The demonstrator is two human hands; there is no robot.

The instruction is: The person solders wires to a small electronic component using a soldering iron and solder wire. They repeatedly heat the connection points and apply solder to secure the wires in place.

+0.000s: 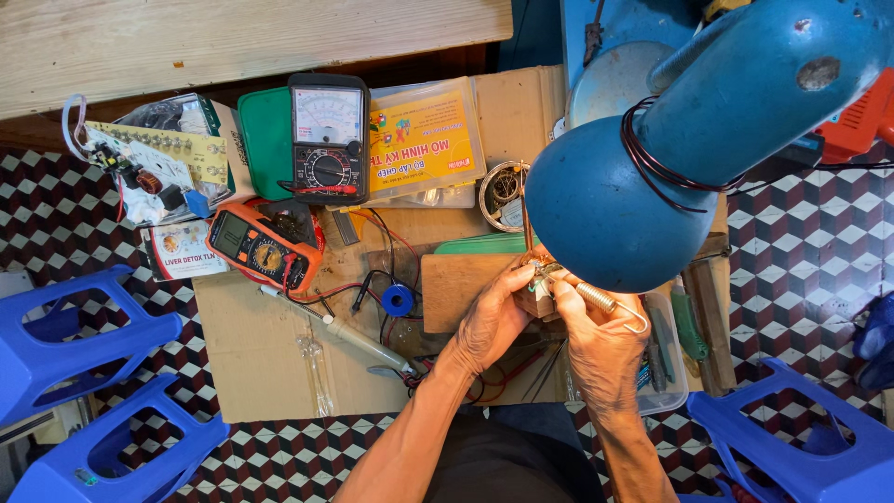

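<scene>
1. Checkered floor tiles in dark and pale diamonds lie under a low bench [261, 363] topped with brown cardboard, seen from straight above, with blue plastic stools at the left [74, 335] and lower right [792, 438]
2. Nearest the viewer, both forearms reach up from the bottom edge and meet over a small wooden block [456, 284] near the middle of the bench
3. The left hand [489, 321] has its fingers pressed together, pinching a small metal part [538, 272] just under the rim of the lamp
4. The right hand [601, 345] has its fingers curled around a coiled metal spring [601, 300] with a wire loop at its end, its tip touching the same small part
5. Just left of the hands lie a soldering iron [358, 340] and a blue roll of tape [398, 299] among red and black leads
6. Farther left sits an orange digital multimeter [264, 247]
7. Beyond it stand an analog meter [328, 138], a yellow plastic box [424, 140] and a circuit board [154, 158]
8. A large blue lamp shade [615, 200] wound with dark wire hangs over the right side, hiding part of the work
</scene>
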